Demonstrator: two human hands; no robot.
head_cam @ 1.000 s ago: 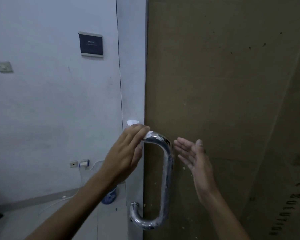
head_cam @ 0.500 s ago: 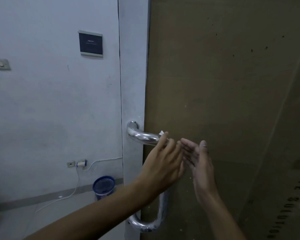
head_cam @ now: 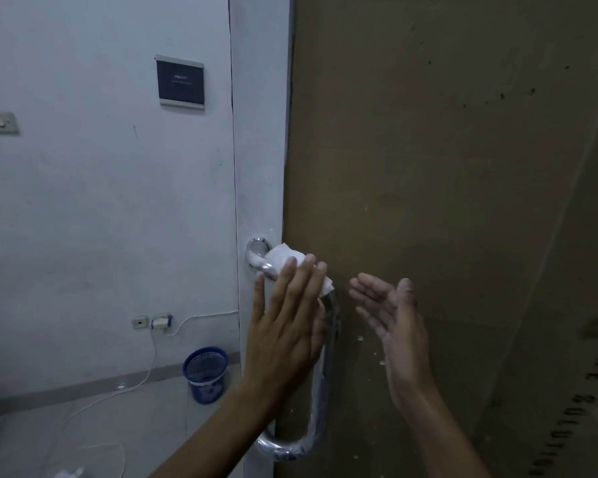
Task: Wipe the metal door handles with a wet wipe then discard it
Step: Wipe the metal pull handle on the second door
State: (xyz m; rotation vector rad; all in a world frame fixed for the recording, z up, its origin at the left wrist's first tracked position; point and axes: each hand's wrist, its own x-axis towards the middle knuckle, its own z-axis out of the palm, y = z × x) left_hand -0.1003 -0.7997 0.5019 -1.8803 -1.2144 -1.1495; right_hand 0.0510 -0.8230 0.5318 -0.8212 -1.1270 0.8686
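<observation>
The left hand is flat, fingers straight and held side by side, pressing a white wet wipe against the upper bend of the chrome D-shaped door handle. The wipe covers the handle at roughly 11 o'clock from the hand's middle, just beside the handle's upper mount; one corner of the wipe projects past the fingertips at 2 o'clock. The handle's vertical bar runs behind the left palm and curves back to the door at 6 o'clock.

The right hand hovers at 3 o'clock from the handle, apart from it, palm turned leftward, fingers relaxed and slightly spread, holding nothing.

The handle is mounted on a grey door edge. A brown cardboard sheet covers the door face at 3 o'clock. On the wall at 10 o'clock hangs a dark wall plaque. A blue mesh wastebasket stands on the floor at 8 o'clock, near a wall socket with a plugged charger.
</observation>
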